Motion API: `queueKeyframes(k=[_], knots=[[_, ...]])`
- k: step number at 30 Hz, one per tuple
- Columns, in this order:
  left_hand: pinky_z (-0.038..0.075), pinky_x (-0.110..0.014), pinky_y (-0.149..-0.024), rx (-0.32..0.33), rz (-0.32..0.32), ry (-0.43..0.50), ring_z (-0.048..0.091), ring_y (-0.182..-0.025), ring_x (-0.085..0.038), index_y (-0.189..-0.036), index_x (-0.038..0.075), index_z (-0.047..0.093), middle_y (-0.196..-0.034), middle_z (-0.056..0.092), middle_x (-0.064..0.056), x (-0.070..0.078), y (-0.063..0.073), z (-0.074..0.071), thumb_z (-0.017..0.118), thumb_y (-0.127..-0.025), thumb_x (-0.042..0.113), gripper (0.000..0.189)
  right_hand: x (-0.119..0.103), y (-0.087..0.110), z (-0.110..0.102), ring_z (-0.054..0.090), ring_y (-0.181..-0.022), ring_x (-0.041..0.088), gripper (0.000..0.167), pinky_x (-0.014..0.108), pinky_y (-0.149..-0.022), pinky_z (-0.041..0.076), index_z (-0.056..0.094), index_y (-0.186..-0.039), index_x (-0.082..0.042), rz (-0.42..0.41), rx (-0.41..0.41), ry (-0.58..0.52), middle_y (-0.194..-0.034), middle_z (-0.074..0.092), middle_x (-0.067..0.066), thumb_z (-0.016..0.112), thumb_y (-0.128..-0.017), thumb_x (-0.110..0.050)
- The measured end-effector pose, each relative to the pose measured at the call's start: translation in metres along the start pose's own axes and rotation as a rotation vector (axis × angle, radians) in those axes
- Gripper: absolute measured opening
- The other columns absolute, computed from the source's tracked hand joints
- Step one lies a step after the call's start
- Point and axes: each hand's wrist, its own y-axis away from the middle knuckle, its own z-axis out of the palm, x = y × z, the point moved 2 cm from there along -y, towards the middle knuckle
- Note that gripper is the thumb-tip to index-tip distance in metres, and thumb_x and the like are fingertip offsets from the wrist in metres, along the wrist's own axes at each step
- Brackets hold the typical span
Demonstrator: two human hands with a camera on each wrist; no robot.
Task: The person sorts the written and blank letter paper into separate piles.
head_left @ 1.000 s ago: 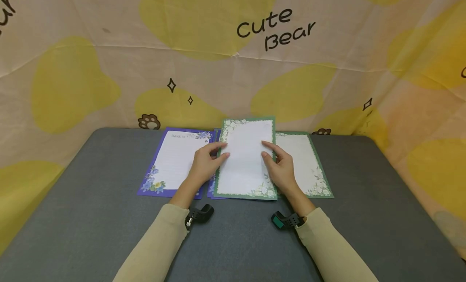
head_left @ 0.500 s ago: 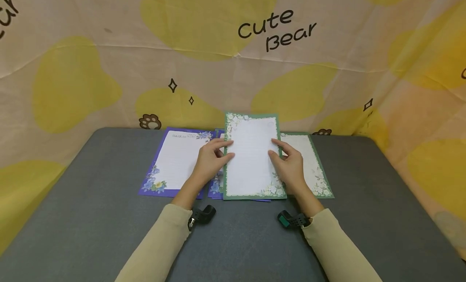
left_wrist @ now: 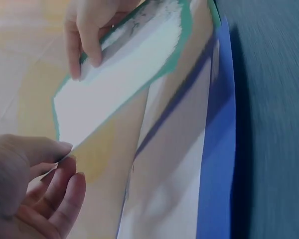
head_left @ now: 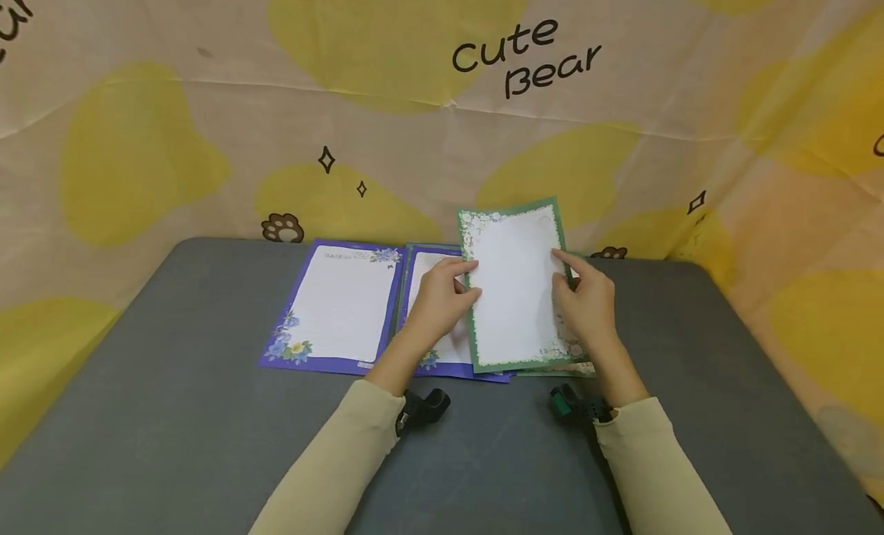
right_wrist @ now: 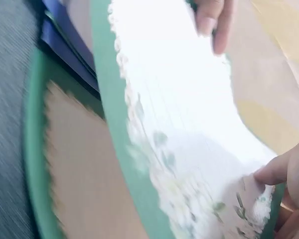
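In the head view, the left hand (head_left: 442, 293) and right hand (head_left: 587, 301) pinch opposite sides of a green-bordered sheet (head_left: 518, 289), raised near the middle of the counter's (head_left: 173, 404) far edge. Two purple-bordered sheets (head_left: 331, 305) lie side by side, the outer one nearer the far left corner.

In the left wrist view, thumb and fingertips grip the sheet's edge.

In the right wrist view, the thumb presses its flowered face; another green-bordered page (right_wrist: 89, 174) lies below.

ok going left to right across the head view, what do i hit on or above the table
Leftmost purple-bordered floral stationery sheet → left hand → held green-bordered floral stationery sheet → right hand.
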Motion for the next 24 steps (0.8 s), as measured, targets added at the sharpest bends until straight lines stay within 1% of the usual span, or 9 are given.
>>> queueKeyframes(k=[4, 7, 11, 14, 17, 18, 20, 21, 24], knots=[[0.048, -0.022, -0.060, 0.022, -0.012, 0.030, 0.059, -0.075, -0.014, -0.138, 0.009, 0.063, -0.147, 0.056, -0.013, 0.007, -0.005, 0.019, 0.073, -0.093, 0.010, 0.046, 0.008, -0.004, -0.015, 0.020, -0.032, 0.007, 0.043, 0.024, -0.033, 0.022, 0.065, -0.137, -0.016, 0.049, 0.028, 0.057, -0.038, 0.030, -0.009, 0.052, -0.097, -0.006], [0.048, -0.020, -0.058, 0.043, -0.017, 0.052, 0.060, -0.075, -0.013, -0.136, 0.008, 0.064, -0.145, 0.057, -0.014, 0.012, -0.008, 0.034, 0.074, -0.092, 0.009, 0.045, 0.014, -0.005, -0.026, 0.021, -0.033, 0.008, 0.043, 0.024, -0.034, 0.023, 0.065, -0.137, -0.015, 0.065, 0.050, 0.100, -0.038, 0.030, -0.011, 0.051, -0.097, -0.006], [0.050, -0.018, -0.060, 0.031, -0.025, 0.068, 0.064, -0.079, -0.013, -0.136, 0.007, 0.065, -0.145, 0.058, -0.015, 0.019, -0.012, 0.054, 0.073, -0.091, 0.007, 0.045, 0.021, -0.007, -0.041, 0.023, -0.033, 0.010, 0.042, 0.024, -0.036, 0.023, 0.067, -0.135, -0.014, 0.091, 0.079, 0.146, -0.039, 0.030, -0.009, 0.051, -0.096, -0.006], [0.050, -0.018, -0.063, 0.022, -0.027, 0.032, 0.063, -0.078, -0.012, -0.136, 0.007, 0.065, -0.142, 0.060, -0.013, 0.024, -0.015, 0.066, 0.073, -0.091, 0.007, 0.045, 0.027, -0.008, -0.049, 0.024, -0.034, 0.011, 0.043, 0.025, -0.036, 0.024, 0.066, -0.136, -0.015, 0.128, 0.067, 0.167, -0.040, 0.031, -0.009, 0.051, -0.097, -0.007], [0.047, -0.019, -0.062, 0.020, -0.029, -0.021, 0.057, -0.068, -0.009, -0.134, 0.007, 0.066, -0.129, 0.067, -0.013, 0.028, -0.016, 0.074, 0.074, -0.091, 0.007, 0.044, 0.032, -0.008, -0.054, 0.024, -0.034, 0.011, 0.044, 0.026, -0.035, 0.025, 0.064, -0.138, -0.016, 0.162, 0.034, 0.181, -0.040, 0.032, -0.009, 0.049, -0.097, -0.009], [0.045, -0.019, -0.058, 0.017, -0.033, -0.034, 0.054, -0.062, -0.008, -0.134, 0.007, 0.066, -0.115, 0.071, -0.011, 0.029, -0.016, 0.076, 0.074, -0.091, 0.007, 0.044, 0.034, -0.008, -0.055, 0.024, -0.034, 0.011, 0.044, 0.026, -0.036, 0.025, 0.064, -0.139, -0.016, 0.173, 0.024, 0.185, -0.041, 0.032, -0.008, 0.049, -0.098, -0.009], [0.042, -0.019, -0.054, 0.013, -0.044, -0.057, 0.048, -0.053, -0.007, -0.133, 0.006, 0.066, -0.113, 0.073, -0.012, 0.029, -0.017, 0.080, 0.074, -0.091, 0.007, 0.043, 0.041, -0.008, -0.054, 0.024, -0.036, 0.011, 0.045, 0.026, -0.036, 0.025, 0.063, -0.140, -0.015, 0.182, 0.007, 0.199, -0.042, 0.032, -0.006, 0.048, -0.097, -0.009], [0.040, -0.019, -0.051, 0.006, -0.053, -0.066, 0.046, -0.050, -0.009, -0.133, 0.006, 0.066, -0.105, 0.075, -0.014, 0.028, -0.017, 0.083, 0.073, -0.091, 0.007, 0.043, 0.044, -0.008, -0.053, 0.024, -0.037, 0.011, 0.045, 0.025, -0.037, 0.025, 0.063, -0.140, -0.014, 0.187, 0.000, 0.207, -0.042, 0.032, -0.006, 0.048, -0.097, -0.009], [0.046, -0.023, -0.050, -0.003, -0.076, -0.131, 0.062, -0.058, -0.015, -0.133, 0.008, 0.067, -0.113, 0.076, -0.012, 0.024, -0.018, 0.089, 0.073, -0.091, 0.008, 0.042, 0.054, -0.008, -0.047, 0.022, -0.038, 0.010, 0.046, 0.024, -0.038, 0.023, 0.063, -0.140, -0.012, 0.179, -0.020, 0.226, -0.043, 0.030, -0.006, 0.048, -0.096, -0.007]])
